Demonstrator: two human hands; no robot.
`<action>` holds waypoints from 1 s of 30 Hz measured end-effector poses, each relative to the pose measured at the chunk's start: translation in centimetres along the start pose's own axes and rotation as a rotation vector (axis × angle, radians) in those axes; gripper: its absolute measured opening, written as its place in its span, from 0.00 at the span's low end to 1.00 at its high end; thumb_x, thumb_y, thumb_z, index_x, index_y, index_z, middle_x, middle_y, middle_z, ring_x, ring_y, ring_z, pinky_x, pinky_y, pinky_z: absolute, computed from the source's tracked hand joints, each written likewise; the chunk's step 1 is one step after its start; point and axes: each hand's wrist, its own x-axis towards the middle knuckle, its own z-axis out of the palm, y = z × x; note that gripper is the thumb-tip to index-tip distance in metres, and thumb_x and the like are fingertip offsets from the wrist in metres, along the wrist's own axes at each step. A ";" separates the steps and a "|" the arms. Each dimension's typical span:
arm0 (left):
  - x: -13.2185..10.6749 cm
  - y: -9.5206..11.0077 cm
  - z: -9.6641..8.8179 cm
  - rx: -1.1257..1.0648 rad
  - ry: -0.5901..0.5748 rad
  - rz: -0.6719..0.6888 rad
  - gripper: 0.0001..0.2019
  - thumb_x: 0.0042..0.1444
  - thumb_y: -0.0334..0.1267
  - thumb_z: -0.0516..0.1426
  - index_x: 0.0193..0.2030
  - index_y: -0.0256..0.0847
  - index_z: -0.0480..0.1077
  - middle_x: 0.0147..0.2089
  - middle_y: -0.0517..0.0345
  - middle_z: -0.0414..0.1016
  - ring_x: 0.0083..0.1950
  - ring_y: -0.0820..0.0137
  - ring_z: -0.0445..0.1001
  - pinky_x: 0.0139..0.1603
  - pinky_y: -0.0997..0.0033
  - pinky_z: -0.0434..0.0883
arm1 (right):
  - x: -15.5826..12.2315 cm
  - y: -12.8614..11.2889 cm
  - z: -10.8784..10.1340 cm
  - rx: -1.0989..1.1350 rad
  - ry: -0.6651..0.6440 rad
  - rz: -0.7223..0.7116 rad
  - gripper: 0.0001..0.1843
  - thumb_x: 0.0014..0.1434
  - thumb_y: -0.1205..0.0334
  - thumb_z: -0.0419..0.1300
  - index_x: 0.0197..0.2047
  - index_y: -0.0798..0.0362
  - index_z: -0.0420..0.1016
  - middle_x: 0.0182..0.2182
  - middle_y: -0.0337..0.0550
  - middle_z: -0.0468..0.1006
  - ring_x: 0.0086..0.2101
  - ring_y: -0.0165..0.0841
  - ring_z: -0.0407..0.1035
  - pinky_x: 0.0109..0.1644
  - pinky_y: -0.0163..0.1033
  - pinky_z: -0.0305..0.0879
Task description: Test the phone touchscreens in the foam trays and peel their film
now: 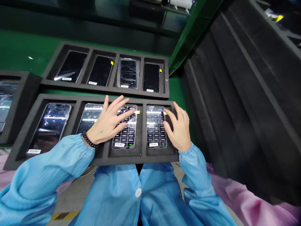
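Left hand (105, 121) spreading flat across third phone (124, 127), right hand (178, 127) curling at fourth phone (155, 127), grip unclear; both phones lying in near tray (141, 158), showing grid screens. Other phones (49, 128), including back tray (103, 91), showing dark.

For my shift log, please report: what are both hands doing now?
Left hand on third smartphone. Right hand at fourth smartphone. Both phones in black foam tray.

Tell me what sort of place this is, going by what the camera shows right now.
Probably an electronics factory's phone assembly or test line: smartphones sit in black foam trays, some showing a grid of on-screen items, and the person wears a blue striped smock that looks anti-static.
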 end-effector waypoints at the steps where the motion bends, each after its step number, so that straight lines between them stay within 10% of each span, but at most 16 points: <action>1: 0.0 -0.1 0.1 0.006 -0.014 0.003 0.24 0.71 0.46 0.45 0.71 0.65 0.57 0.79 0.61 0.47 0.79 0.51 0.46 0.76 0.27 0.35 | 0.0 0.1 0.0 0.016 0.006 0.006 0.22 0.72 0.54 0.50 0.65 0.50 0.67 0.72 0.55 0.57 0.68 0.50 0.55 0.71 0.65 0.53; 6: 0.1 0.2 -1.1 -0.007 0.103 -0.070 0.26 0.70 0.46 0.43 0.74 0.62 0.53 0.78 0.60 0.49 0.79 0.51 0.50 0.78 0.31 0.35 | 0.0 0.6 0.5 0.086 0.023 0.020 0.23 0.72 0.53 0.49 0.66 0.49 0.66 0.71 0.54 0.59 0.67 0.50 0.56 0.70 0.63 0.56; 15: -5.0 7.1 -5.3 0.029 0.327 -0.415 0.38 0.50 0.43 0.46 0.69 0.82 0.56 0.75 0.94 0.48 0.79 0.46 0.46 0.80 0.36 0.36 | -2.9 -1.4 -3.2 0.161 -0.004 -0.077 0.20 0.71 0.59 0.51 0.64 0.49 0.69 0.68 0.53 0.66 0.64 0.47 0.62 0.67 0.58 0.61; 22: -11.5 7.3 -0.3 0.243 0.399 -0.358 0.49 0.29 0.49 0.52 0.67 0.80 0.57 0.63 0.68 0.73 0.65 0.30 0.66 0.68 0.18 0.52 | -6.2 -3.9 -2.0 0.268 0.124 -0.120 0.25 0.67 0.61 0.54 0.67 0.48 0.67 0.65 0.52 0.69 0.61 0.47 0.67 0.65 0.58 0.65; 30: -12.4 6.5 -0.4 0.241 0.285 -0.229 0.47 0.35 0.52 0.54 0.69 0.77 0.56 0.51 0.60 0.80 0.62 0.35 0.70 0.64 0.19 0.58 | -6.3 -3.7 -0.9 0.224 0.160 -0.257 0.12 0.64 0.66 0.57 0.38 0.48 0.83 0.55 0.46 0.81 0.51 0.41 0.74 0.63 0.56 0.65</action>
